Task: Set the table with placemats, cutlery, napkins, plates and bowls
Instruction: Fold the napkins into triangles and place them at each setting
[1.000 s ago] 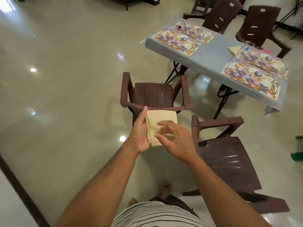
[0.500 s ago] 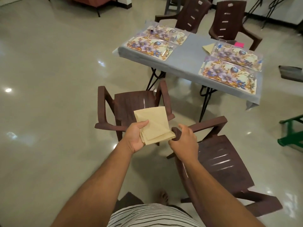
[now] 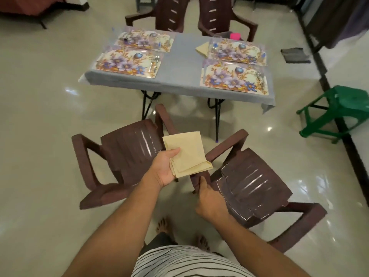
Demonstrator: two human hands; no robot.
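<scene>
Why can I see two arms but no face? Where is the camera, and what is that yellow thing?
The camera sits on the person's head and looks forward and down, so you see what they see: their own arms, striped shirt and bare feet, never their face.

The left hand holds a small stack of folded yellow napkins, thumb on top. The right hand grips the armrest of the brown chair on the right. Another brown chair stands on the left.

Further away is a table with a grey cloth. On it lie four flowery placemats, some with cutlery on them. One yellow napkin already lies beside the far right mat. I see no plates or bowls there. A green stool stands to the right.
</scene>
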